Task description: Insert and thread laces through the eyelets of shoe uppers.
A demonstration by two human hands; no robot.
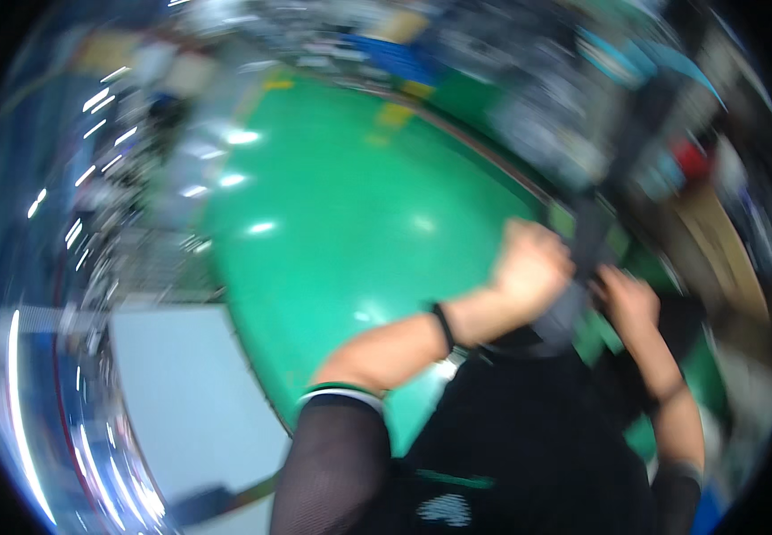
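Note:
The whole picture is smeared by motion. In front of my waist, my left hand (533, 267) is curled closed at the left edge of a long dark grey strip (591, 236), whose exact kind I cannot make out. On the strip's other side, my right hand (631, 299) has its fingers bent in against it. Both hands appear to grip the strip, which runs up and away to the right. A black band (442, 327) circles my left wrist.
Green floor (359, 205) stretches ahead and to the left. A pale flat-topped surface (194, 392) lies at the lower left. Blurred clutter lines the right, with a tan board-like panel (720, 245) and something red (691, 160). A blue object (390, 58) is at the far side.

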